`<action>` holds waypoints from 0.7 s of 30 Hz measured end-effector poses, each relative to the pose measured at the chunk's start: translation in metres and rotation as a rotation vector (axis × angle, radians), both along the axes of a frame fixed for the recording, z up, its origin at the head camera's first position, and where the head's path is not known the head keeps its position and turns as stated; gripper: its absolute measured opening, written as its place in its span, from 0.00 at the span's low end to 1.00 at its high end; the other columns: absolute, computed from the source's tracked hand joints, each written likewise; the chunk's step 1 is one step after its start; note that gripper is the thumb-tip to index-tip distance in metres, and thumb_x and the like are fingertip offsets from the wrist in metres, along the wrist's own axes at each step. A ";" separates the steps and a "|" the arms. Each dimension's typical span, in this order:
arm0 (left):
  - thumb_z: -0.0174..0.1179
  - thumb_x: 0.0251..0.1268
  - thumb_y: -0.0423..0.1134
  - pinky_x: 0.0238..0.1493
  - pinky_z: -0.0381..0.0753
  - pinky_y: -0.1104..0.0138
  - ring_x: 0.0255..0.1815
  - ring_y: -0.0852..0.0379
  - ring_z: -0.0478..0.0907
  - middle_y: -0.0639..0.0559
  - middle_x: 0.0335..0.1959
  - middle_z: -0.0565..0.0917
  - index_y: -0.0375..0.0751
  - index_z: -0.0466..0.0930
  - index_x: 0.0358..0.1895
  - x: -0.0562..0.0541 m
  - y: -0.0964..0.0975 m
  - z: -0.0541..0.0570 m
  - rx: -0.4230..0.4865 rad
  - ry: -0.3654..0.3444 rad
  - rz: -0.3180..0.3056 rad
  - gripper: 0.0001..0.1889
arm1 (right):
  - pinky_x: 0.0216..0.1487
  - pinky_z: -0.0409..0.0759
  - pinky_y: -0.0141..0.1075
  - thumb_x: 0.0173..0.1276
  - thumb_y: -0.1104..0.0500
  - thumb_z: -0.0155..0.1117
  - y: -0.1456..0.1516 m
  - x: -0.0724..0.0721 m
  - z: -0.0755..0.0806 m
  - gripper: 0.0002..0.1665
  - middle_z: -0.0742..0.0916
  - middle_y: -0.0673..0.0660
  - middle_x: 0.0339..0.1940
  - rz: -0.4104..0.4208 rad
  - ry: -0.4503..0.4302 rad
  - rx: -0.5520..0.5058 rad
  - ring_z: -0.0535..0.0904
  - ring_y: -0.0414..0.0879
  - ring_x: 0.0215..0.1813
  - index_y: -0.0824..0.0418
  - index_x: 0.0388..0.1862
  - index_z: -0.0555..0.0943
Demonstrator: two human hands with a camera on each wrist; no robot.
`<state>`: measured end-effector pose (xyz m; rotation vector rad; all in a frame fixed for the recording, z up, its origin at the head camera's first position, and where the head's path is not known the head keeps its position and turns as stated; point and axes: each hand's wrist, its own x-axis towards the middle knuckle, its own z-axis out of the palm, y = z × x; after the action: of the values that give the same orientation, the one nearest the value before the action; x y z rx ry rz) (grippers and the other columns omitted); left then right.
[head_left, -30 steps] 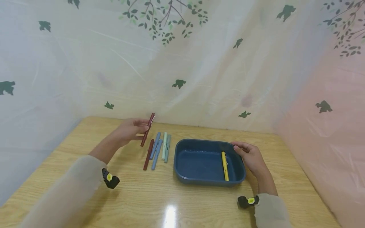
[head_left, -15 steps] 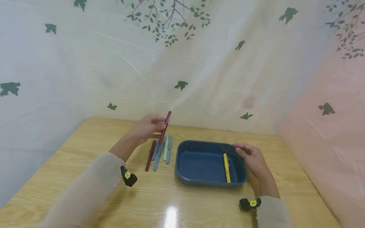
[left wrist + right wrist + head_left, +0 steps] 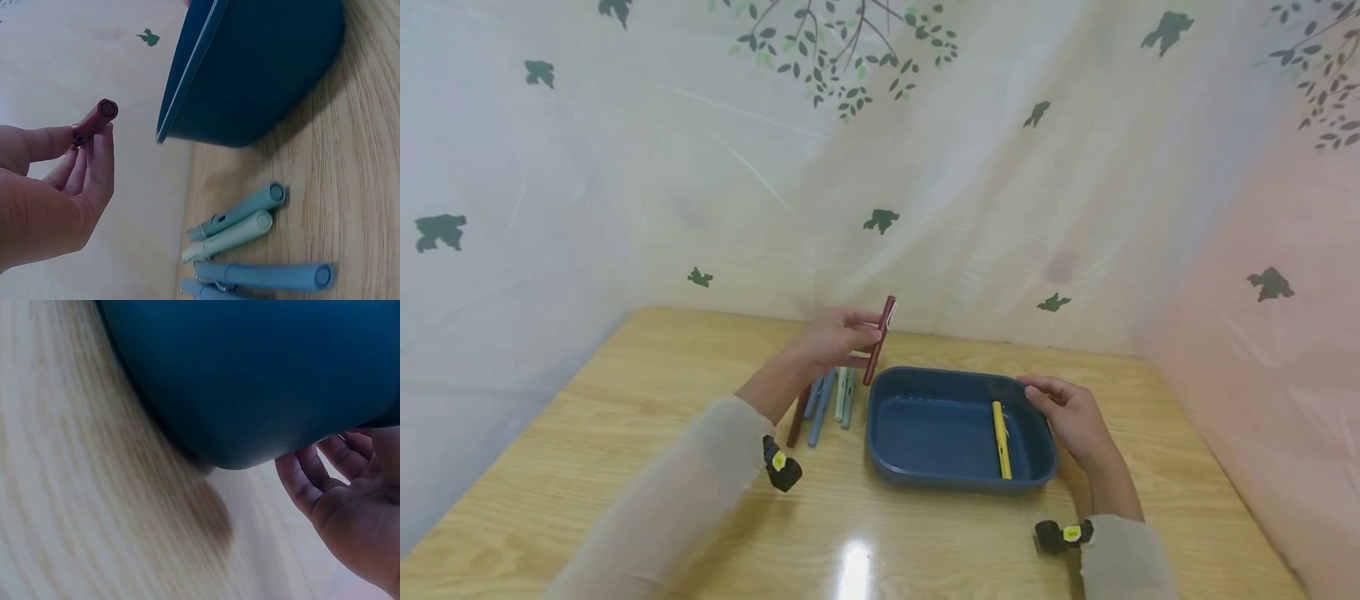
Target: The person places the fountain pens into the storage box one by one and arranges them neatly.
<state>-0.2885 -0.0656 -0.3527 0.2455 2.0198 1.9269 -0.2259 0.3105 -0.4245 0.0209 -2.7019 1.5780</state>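
Observation:
In the head view my left hand (image 3: 838, 340) pinches a dark red pen (image 3: 881, 340) between thumb and fingers. The pen slants upward just beyond the left back corner of a dark blue basin (image 3: 955, 482). From the left wrist, the red pen (image 3: 95, 121) points its round end at the camera, apart from the basin (image 3: 250, 81). My right hand (image 3: 1071, 421) holds the basin's right back corner, thumb at the rim. Its fingers (image 3: 299, 487) touch the outer wall in the right wrist view. A yellow pen (image 3: 1002, 440) lies inside the basin, toward its right side.
Left of the basin, another dark red pen (image 3: 797, 423), blue pens (image 3: 822, 408), a mint pen (image 3: 841, 396) and a teal pen (image 3: 848, 404) lie on the wooden table (image 3: 700, 500). My left arm partly covers them. A patterned curtain (image 3: 775, 192) hangs behind.
My left hand has carried the dark red pen rightward, from left of the loose pens, over them, to near the basin. The right hand stays at the basin's corner.

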 end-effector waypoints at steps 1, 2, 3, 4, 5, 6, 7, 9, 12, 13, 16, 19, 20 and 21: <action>0.55 0.76 0.28 0.59 0.84 0.48 0.59 0.43 0.78 0.37 0.57 0.81 0.31 0.73 0.68 0.001 0.004 0.000 0.003 -0.002 0.000 0.20 | 0.62 0.78 0.30 0.80 0.44 0.57 0.000 0.000 0.000 0.28 0.76 0.60 0.73 0.001 0.000 -0.002 0.70 0.55 0.73 0.58 0.70 0.78; 0.55 0.76 0.27 0.59 0.84 0.48 0.59 0.43 0.78 0.37 0.57 0.81 0.31 0.74 0.68 0.001 0.007 0.000 0.008 -0.003 -0.001 0.20 | 0.62 0.78 0.29 0.80 0.44 0.57 0.000 0.000 0.000 0.28 0.76 0.60 0.73 0.001 0.000 -0.002 0.70 0.55 0.73 0.59 0.70 0.78; 0.56 0.76 0.27 0.58 0.84 0.48 0.59 0.43 0.78 0.37 0.56 0.82 0.31 0.74 0.67 0.001 0.011 0.000 0.012 -0.007 -0.001 0.19 | 0.62 0.77 0.29 0.80 0.44 0.57 -0.001 0.000 0.000 0.28 0.76 0.60 0.73 0.000 0.000 -0.002 0.70 0.54 0.73 0.59 0.70 0.78; 0.56 0.76 0.27 0.58 0.84 0.48 0.57 0.44 0.79 0.37 0.56 0.82 0.31 0.75 0.67 0.002 0.015 0.000 0.016 -0.009 -0.002 0.19 | 0.62 0.77 0.29 0.80 0.44 0.57 -0.001 0.000 0.000 0.28 0.76 0.60 0.73 -0.001 -0.001 -0.002 0.70 0.54 0.73 0.59 0.69 0.78; 0.56 0.75 0.27 0.58 0.85 0.49 0.56 0.45 0.80 0.37 0.56 0.82 0.30 0.75 0.66 0.002 0.018 0.000 0.019 -0.012 -0.004 0.19 | 0.62 0.77 0.29 0.80 0.44 0.57 -0.001 0.000 0.000 0.28 0.76 0.60 0.73 -0.003 -0.002 0.000 0.70 0.54 0.73 0.59 0.69 0.78; 0.57 0.75 0.27 0.58 0.85 0.49 0.54 0.46 0.81 0.37 0.55 0.83 0.31 0.75 0.66 0.003 0.022 -0.001 0.020 -0.017 -0.006 0.19 | 0.61 0.77 0.29 0.80 0.44 0.57 -0.001 0.000 0.000 0.28 0.77 0.60 0.73 -0.003 -0.002 0.002 0.70 0.54 0.73 0.59 0.69 0.78; 0.57 0.75 0.27 0.57 0.85 0.49 0.52 0.48 0.81 0.38 0.55 0.83 0.30 0.76 0.66 0.002 0.025 -0.001 0.024 -0.019 -0.009 0.19 | 0.61 0.77 0.28 0.80 0.44 0.57 -0.001 0.000 0.000 0.28 0.77 0.60 0.73 -0.005 0.000 0.003 0.71 0.54 0.73 0.59 0.69 0.78; 0.58 0.74 0.27 0.56 0.86 0.50 0.48 0.51 0.82 0.38 0.54 0.84 0.30 0.76 0.66 0.003 0.032 -0.002 0.028 -0.024 -0.018 0.19 | 0.59 0.77 0.26 0.80 0.44 0.57 -0.001 0.000 0.000 0.28 0.77 0.60 0.73 -0.003 0.002 0.004 0.71 0.54 0.72 0.59 0.69 0.78; 0.59 0.74 0.27 0.54 0.87 0.51 0.46 0.52 0.83 0.38 0.53 0.85 0.29 0.76 0.65 0.003 0.041 -0.004 0.040 -0.025 -0.040 0.19 | 0.57 0.77 0.23 0.80 0.44 0.57 0.000 0.000 -0.001 0.29 0.77 0.61 0.73 0.005 0.005 -0.003 0.71 0.55 0.72 0.60 0.70 0.78; 0.59 0.73 0.28 0.54 0.87 0.52 0.46 0.51 0.84 0.38 0.52 0.85 0.29 0.76 0.65 0.004 0.044 -0.004 0.043 -0.023 -0.048 0.20 | 0.56 0.77 0.22 0.80 0.44 0.57 0.000 -0.001 -0.001 0.29 0.77 0.61 0.73 0.006 0.005 -0.005 0.71 0.55 0.72 0.60 0.70 0.78; 0.60 0.73 0.29 0.52 0.88 0.52 0.48 0.47 0.85 0.38 0.52 0.86 0.29 0.76 0.65 0.007 0.052 -0.005 0.044 -0.016 -0.066 0.20 | 0.56 0.76 0.22 0.80 0.44 0.57 0.000 -0.001 -0.001 0.29 0.76 0.61 0.73 0.009 0.003 -0.007 0.71 0.55 0.72 0.60 0.70 0.78; 0.61 0.73 0.30 0.51 0.88 0.52 0.54 0.40 0.84 0.39 0.52 0.86 0.30 0.77 0.65 0.010 0.059 -0.006 0.045 -0.023 -0.073 0.20 | 0.58 0.76 0.24 0.80 0.44 0.57 0.001 -0.001 -0.001 0.29 0.76 0.61 0.73 0.009 0.005 -0.001 0.71 0.55 0.72 0.60 0.70 0.78; 0.61 0.72 0.30 0.50 0.89 0.53 0.56 0.38 0.83 0.39 0.51 0.86 0.30 0.77 0.65 0.011 0.062 -0.007 0.047 -0.025 -0.072 0.20 | 0.58 0.76 0.24 0.80 0.44 0.57 0.001 -0.001 -0.001 0.29 0.76 0.61 0.73 0.010 0.007 0.001 0.71 0.55 0.73 0.60 0.70 0.78; 0.61 0.72 0.30 0.50 0.89 0.53 0.57 0.36 0.82 0.39 0.51 0.86 0.31 0.78 0.65 0.012 0.064 -0.009 0.055 -0.034 -0.072 0.20 | 0.58 0.76 0.24 0.80 0.44 0.57 0.001 -0.001 -0.001 0.29 0.76 0.61 0.73 0.011 0.009 0.004 0.71 0.55 0.73 0.60 0.70 0.78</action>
<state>-0.2767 -0.0013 -0.3612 0.2935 1.9118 1.9314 -0.2266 0.3111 -0.4251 0.0422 -2.7025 1.5719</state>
